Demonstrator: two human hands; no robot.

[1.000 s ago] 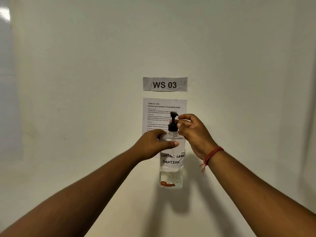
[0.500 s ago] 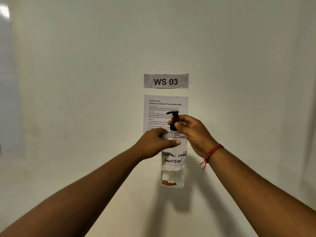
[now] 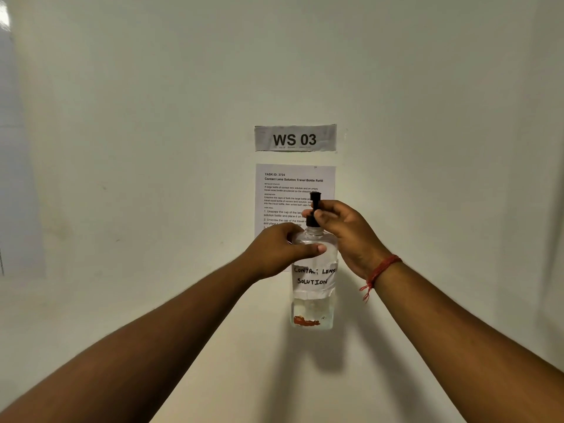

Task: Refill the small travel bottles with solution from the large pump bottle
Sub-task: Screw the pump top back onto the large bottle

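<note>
A clear large pump bottle [image 3: 312, 303] with a handwritten "CONTACT LENS SOLUTION" label is held up in front of a pale wall. My left hand [image 3: 282, 250] wraps around the bottle's shoulder, thumb across the front. My right hand [image 3: 345, 230] pinches the black pump cap [image 3: 314, 206] at the neck with its fingertips. A little clear liquid and an orange-red patch show at the bottle's bottom. No small travel bottles are in view.
A "WS 03" sign [image 3: 295, 138] and a printed instruction sheet [image 3: 293, 184] are stuck to the wall behind the bottle. A red thread bracelet [image 3: 380, 271] circles my right wrist. No table surface is visible.
The pump head has turned, its spout pointing left half a second ago and now facing away. My right fingers have shifted around the cap. The bottle stays in my left hand.
</note>
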